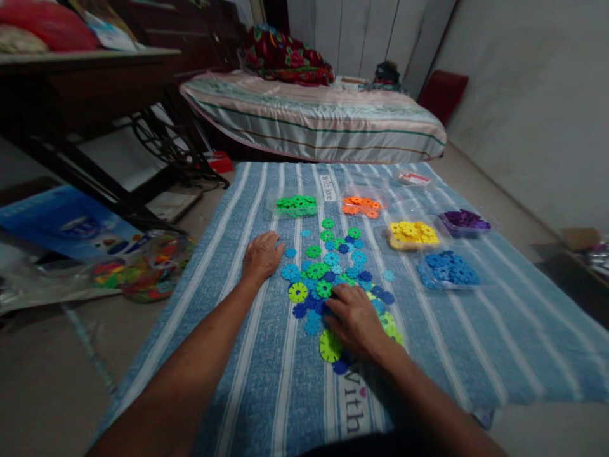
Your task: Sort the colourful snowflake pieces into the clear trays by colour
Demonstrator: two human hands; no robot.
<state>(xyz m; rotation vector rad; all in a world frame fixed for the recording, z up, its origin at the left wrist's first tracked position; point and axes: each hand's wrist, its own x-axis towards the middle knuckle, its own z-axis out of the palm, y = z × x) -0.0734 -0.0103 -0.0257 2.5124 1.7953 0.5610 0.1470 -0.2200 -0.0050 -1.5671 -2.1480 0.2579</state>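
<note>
A loose spread of notched plastic discs [316, 271] in green, lime, light blue and dark blue covers the middle of the striped cloth. My right hand [354, 317] lies over this pile, fingers bent down among the pieces; their tips are partly hidden. Close to it are a lime disc [330, 346] and a green disc [324, 289]. To the left of the pile, my left hand [262, 257] rests on the cloth with its fingers loosely apart, beside a small blue disc [290, 252]. I see nothing held in it.
Clear tubs hold sorted discs: green [295, 205], orange [360, 206], yellow [413, 235], purple [464, 222] and blue [450, 270]. A small clear package [413, 178] lies at the far edge. Beyond stands a bed [314, 120]; a sewing-machine table [85, 82] is at left.
</note>
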